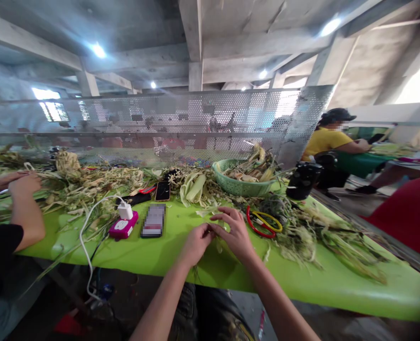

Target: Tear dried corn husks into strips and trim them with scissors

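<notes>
Over the green tabletop [181,255], my left hand [196,242] and my right hand [234,231] meet with fingertips pinched together. A thin, pale green strip of plant husk [219,246] shows between and below the fingers; most of it is hidden by them. Thin strands hang under my left hand. To the right of my right hand lie loop-handled scissors [263,223], one loop red and the other yellow. Just beyond my hands rests a bunch of pale green corn husks [194,188].
A green plastic basket [240,186] of dried husks stands behind. Left are a phone [153,220], a magenta power strip [123,226] with a white charger, and another phone [162,191]. Husk piles [99,182] cover the back. A co-worker's hands [21,182] are at left.
</notes>
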Demonstrator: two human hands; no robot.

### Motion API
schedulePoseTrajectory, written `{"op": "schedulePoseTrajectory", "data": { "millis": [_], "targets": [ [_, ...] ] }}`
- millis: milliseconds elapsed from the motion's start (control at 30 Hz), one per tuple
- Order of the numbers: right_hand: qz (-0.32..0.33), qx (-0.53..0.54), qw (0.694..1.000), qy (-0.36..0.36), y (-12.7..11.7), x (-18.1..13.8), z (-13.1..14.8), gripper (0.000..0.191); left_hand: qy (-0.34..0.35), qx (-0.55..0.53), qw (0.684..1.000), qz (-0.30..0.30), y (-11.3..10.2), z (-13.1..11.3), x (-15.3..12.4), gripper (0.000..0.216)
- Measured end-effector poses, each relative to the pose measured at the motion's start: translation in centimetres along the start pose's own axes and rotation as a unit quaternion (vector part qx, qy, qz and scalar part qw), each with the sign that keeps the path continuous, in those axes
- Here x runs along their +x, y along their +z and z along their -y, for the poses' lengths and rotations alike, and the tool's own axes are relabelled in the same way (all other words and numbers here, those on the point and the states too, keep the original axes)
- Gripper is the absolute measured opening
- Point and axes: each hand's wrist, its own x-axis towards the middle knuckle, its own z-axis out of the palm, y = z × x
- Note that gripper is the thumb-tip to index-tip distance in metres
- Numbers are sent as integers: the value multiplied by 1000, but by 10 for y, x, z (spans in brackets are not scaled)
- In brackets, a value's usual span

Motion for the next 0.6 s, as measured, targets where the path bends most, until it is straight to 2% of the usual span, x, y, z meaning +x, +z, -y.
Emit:
{"op": "schedulePoseTrajectory", "data": {
  "millis": [100,433,500,600],
  "targets": [
    [27,2,1000,-6,1,0,1,11,-4,9,1000,3,1,4,1,22],
    [35,153,986,62,1,3,6,13,-21,-54,997,57,7,-1,2,31],
    [35,162,984,63,1,4,9,14,-22,-68,996,49,6,-2,2,30],
    [4,163,984,77,0,5,10,17,-43,-96,994,-5,2,0,1,28]
  ]
}}
